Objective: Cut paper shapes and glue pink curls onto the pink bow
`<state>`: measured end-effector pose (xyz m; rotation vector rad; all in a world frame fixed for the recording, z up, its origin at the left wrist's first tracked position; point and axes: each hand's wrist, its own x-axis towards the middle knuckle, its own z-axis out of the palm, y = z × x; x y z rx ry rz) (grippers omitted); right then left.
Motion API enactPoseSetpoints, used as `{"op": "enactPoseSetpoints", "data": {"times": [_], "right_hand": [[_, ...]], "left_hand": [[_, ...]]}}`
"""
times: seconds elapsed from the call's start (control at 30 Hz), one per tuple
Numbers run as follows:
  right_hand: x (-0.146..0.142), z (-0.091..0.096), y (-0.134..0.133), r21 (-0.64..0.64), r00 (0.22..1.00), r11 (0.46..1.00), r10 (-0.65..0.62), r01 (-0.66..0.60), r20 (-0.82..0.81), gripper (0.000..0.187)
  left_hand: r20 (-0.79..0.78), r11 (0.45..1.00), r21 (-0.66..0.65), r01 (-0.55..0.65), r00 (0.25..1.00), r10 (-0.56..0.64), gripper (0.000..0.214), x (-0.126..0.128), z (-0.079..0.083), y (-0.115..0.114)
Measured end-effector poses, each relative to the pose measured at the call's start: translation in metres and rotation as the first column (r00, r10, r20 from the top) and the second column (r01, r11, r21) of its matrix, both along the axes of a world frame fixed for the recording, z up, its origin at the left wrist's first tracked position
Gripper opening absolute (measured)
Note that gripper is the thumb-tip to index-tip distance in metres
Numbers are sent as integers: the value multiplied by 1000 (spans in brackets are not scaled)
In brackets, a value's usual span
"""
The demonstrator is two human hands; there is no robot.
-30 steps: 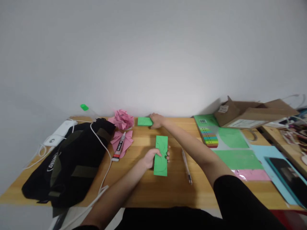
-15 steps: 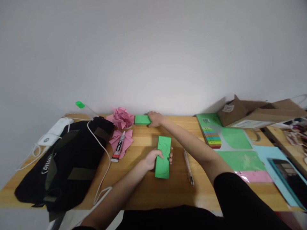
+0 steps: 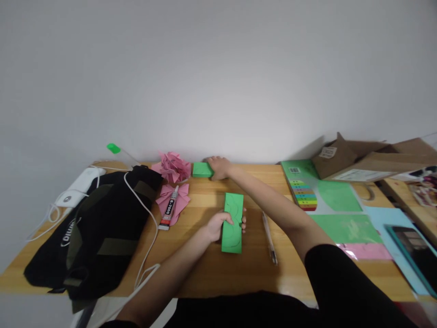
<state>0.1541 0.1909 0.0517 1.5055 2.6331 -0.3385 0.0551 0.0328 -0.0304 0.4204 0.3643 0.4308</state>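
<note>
A left hand (image 3: 217,226) grips a strip of green paper (image 3: 232,243) just below the centre of the frame, thumb across its pencilled curves and fingers wrapped behind the right edge. At upper centre, the right hand (image 3: 220,167) rests against the right end of a small green stack (image 3: 202,170); whether its fingers pinch the stack cannot be told. Good handling here likely means light thumb pressure, so the strip does not crease, and a steady, square touch that leaves the stack's edges even, clear of the pink paper flower (image 3: 173,167) beside it.
</note>
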Motion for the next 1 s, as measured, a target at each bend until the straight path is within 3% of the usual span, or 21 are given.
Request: {"op": "enactPoseSetpoints", "data": {"times": [0.67, 1.0], "right_hand": [[-10, -9, 5, -23, 991, 999, 41, -44, -130, 43], [-5, -3, -1, 12, 979, 1000, 17, -15, -202, 41]], "left_hand": [[0, 1000, -8, -7, 1000, 7, 31, 1, -3, 0], [-61, 1000, -6, -28, 998, 28, 33, 0, 0, 0]]}}
